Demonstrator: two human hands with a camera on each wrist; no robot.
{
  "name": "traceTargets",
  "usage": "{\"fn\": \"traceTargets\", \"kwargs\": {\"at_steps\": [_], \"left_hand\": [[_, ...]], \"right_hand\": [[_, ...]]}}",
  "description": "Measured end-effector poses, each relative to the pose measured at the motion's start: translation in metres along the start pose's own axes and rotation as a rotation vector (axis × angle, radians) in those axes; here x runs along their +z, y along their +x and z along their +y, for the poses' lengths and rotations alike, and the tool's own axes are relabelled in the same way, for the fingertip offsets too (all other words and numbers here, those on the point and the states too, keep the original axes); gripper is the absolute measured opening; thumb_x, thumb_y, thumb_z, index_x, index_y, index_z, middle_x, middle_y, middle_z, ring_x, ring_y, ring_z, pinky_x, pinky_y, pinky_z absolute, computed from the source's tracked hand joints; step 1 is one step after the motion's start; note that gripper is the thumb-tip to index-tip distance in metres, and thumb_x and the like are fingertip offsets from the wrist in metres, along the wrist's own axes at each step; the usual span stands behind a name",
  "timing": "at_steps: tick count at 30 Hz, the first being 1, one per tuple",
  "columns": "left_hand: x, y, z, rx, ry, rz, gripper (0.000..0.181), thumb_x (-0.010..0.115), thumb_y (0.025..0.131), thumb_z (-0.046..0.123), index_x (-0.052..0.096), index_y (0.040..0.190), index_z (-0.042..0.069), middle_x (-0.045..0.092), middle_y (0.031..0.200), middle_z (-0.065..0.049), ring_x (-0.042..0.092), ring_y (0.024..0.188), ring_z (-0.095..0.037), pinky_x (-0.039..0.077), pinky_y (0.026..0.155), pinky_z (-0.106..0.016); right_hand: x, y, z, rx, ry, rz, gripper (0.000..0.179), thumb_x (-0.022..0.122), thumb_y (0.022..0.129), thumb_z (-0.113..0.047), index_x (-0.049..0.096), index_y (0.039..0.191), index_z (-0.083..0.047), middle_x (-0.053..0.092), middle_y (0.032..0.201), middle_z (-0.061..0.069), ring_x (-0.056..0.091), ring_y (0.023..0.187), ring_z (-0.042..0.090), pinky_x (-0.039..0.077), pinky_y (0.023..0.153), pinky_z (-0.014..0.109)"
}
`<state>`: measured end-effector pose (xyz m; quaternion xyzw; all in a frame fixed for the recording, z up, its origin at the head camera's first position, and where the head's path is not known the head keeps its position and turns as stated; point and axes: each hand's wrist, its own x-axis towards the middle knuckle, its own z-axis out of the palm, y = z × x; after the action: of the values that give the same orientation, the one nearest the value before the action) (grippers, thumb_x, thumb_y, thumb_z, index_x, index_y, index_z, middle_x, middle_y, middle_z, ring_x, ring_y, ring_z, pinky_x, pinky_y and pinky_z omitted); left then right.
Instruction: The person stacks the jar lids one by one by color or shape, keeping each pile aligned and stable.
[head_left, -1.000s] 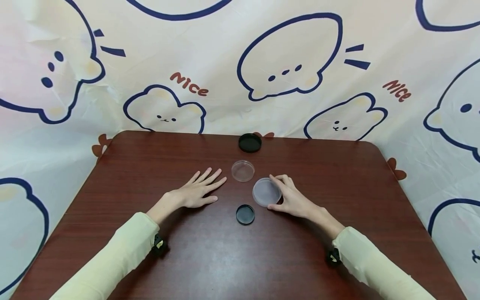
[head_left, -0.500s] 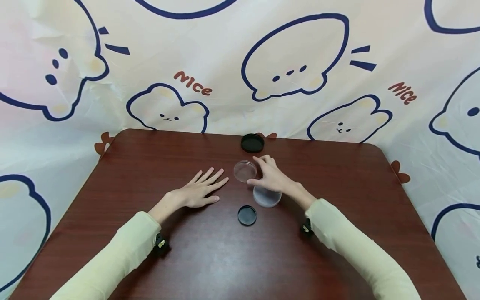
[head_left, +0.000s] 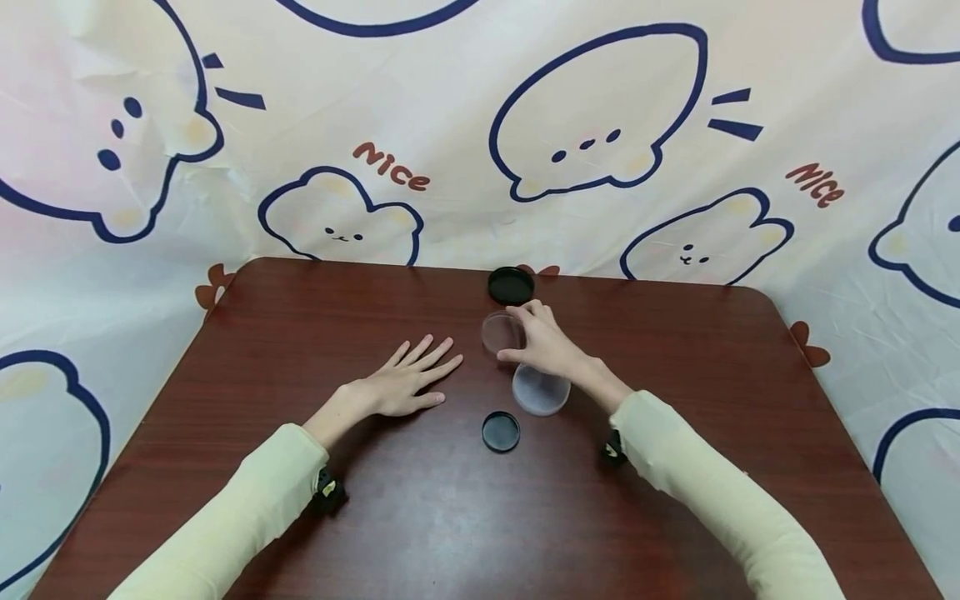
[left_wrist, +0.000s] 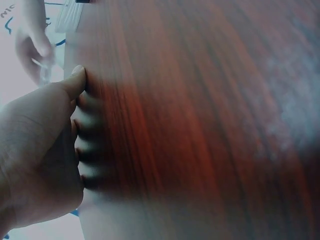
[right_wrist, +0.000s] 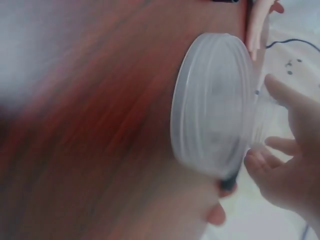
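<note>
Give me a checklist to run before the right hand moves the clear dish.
1. Grip: ok; thumb and fingers of the right hand pinch the clear dish.
2. Left hand out of the way: ok; fingers spread on the table, apart from the dishes.
3. Clear dish fully off the table: cannot tell.
4. Room at the frosted dish: not ok; it sits close by the right hand, which partly hides it in the head view.
5. Small dark dish free of both hands: ok.
</note>
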<state>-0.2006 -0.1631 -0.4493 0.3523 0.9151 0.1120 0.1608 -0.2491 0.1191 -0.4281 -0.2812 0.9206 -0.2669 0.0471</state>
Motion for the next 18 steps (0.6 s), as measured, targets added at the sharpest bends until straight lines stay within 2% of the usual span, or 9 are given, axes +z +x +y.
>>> {"fn": "traceTargets", "kwargs": {"at_steps": [5, 9, 12, 18], "left_hand": [[0.001, 0.000, -0.001, 0.006, -0.005, 0.014, 0.063, 0.043, 0.103, 0.040, 0.017, 0.156, 0.019, 0.001, 0.161, -0.011, -0.004, 0.145, -0.038, 0.000, 0.111, -0.059], [-0.001, -0.002, -0.003, 0.000, -0.008, 0.012, 0.062, 0.043, 0.103, 0.040, 0.017, 0.156, 0.019, 0.000, 0.162, -0.011, -0.005, 0.145, -0.037, -0.001, 0.111, -0.059], [-0.001, -0.002, -0.003, -0.006, -0.003, 0.008, 0.062, 0.042, 0.103, 0.040, 0.016, 0.156, 0.020, -0.001, 0.162, -0.010, -0.006, 0.145, -0.036, -0.001, 0.111, -0.059], [0.003, 0.001, 0.000, 0.019, -0.013, 0.024, 0.062, 0.043, 0.103, 0.038, 0.018, 0.156, 0.017, 0.001, 0.161, -0.013, -0.004, 0.145, -0.039, 0.000, 0.110, -0.061]], "right_hand": [[-0.017, -0.040, 0.006, -0.094, -0.009, 0.059, 0.079, 0.081, 0.080, -0.030, 0.043, 0.143, -0.001, 0.039, 0.126, 0.015, 0.034, 0.112, 0.029, 0.038, 0.086, 0.043], [-0.017, -0.067, 0.009, -0.147, -0.034, 0.070, 0.080, 0.084, 0.076, -0.028, 0.046, 0.140, 0.001, 0.038, 0.126, 0.015, 0.036, 0.112, 0.029, 0.041, 0.085, 0.042], [-0.011, -0.077, 0.012, -0.158, -0.052, 0.075, 0.079, 0.085, 0.075, -0.029, 0.047, 0.138, 0.001, 0.039, 0.126, 0.015, 0.037, 0.110, 0.029, 0.043, 0.084, 0.041], [0.003, -0.084, 0.020, -0.141, -0.073, 0.100, 0.077, 0.084, 0.076, -0.031, 0.049, 0.137, 0.001, 0.039, 0.124, 0.015, 0.038, 0.104, 0.027, 0.040, 0.082, 0.039]]}}
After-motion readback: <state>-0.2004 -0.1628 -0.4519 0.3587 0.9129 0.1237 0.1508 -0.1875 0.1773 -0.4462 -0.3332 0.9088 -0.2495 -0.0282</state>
